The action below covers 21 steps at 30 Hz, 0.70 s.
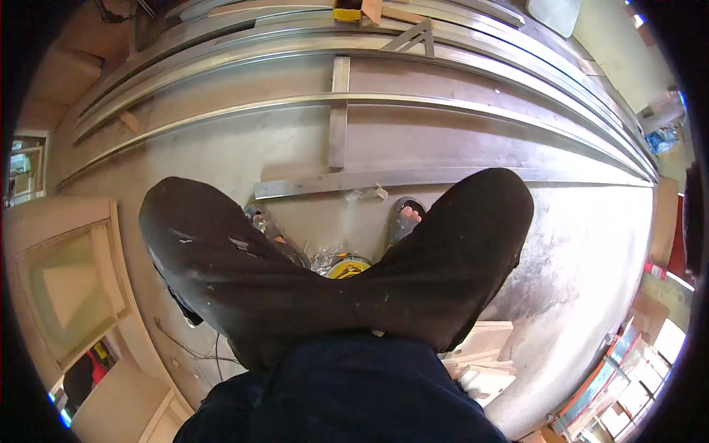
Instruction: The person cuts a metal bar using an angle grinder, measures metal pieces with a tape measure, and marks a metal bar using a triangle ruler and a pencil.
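Neither of my hands shows; my spread legs in dark trousers fill the middle. Beyond my sandalled feet a flat metal bar (310, 186) lies across the floor. A short metal piece (337, 136) stretches away from it and passes under a long thin metal strip (251, 109). Farther off, a triangular square (415, 38) rests on a bundle of long metal profiles (473, 55). Between my feet a round yellow thing (348, 269) is partly hidden by my trousers; its kind cannot be made out. A crumpled clear scrap (367, 193) lies near the bar.
At the left stands a wooden panel (111, 295) with a framed opening, and a cable (185, 348) runs along the floor beside it. Several cut wooden boards (484, 343) are stacked near my right thigh. A yellow and black object (347, 13) sits at the far edge.
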Tool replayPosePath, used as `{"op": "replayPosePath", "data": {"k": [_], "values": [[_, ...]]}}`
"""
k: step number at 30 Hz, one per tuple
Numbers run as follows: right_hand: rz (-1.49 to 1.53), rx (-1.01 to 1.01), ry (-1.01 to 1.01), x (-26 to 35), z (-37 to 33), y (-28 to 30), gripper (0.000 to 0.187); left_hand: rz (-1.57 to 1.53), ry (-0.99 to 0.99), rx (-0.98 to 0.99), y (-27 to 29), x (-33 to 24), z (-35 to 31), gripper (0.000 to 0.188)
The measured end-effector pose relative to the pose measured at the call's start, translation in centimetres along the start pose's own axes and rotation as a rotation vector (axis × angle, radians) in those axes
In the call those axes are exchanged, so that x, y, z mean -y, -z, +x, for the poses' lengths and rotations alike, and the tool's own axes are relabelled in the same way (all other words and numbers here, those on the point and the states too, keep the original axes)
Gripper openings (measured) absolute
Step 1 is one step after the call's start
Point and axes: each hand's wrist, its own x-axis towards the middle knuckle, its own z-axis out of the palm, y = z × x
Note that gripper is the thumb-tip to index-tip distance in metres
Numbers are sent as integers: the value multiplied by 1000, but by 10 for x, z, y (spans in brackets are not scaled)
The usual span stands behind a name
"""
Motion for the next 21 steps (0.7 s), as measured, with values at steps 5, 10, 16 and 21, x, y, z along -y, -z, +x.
{"op": "replayPosePath", "data": {"k": [5, 10, 16, 21], "values": [[1007, -128, -781, 52, -34, -80, 31, -34, -45, -34, -5, -23, -3, 34], [1135, -252, -770, 55, -17, -65, 31, -32, -75, -45, -10, -39, -8, 34], [1243, -304, -798, 59, -32, -80, 33, -19, -97, -52, -22, -54, -11, 35], [1314, -245, -848, 57, -60, -133, 34, -7, -90, -67, -25, -62, -17, 35]]}}
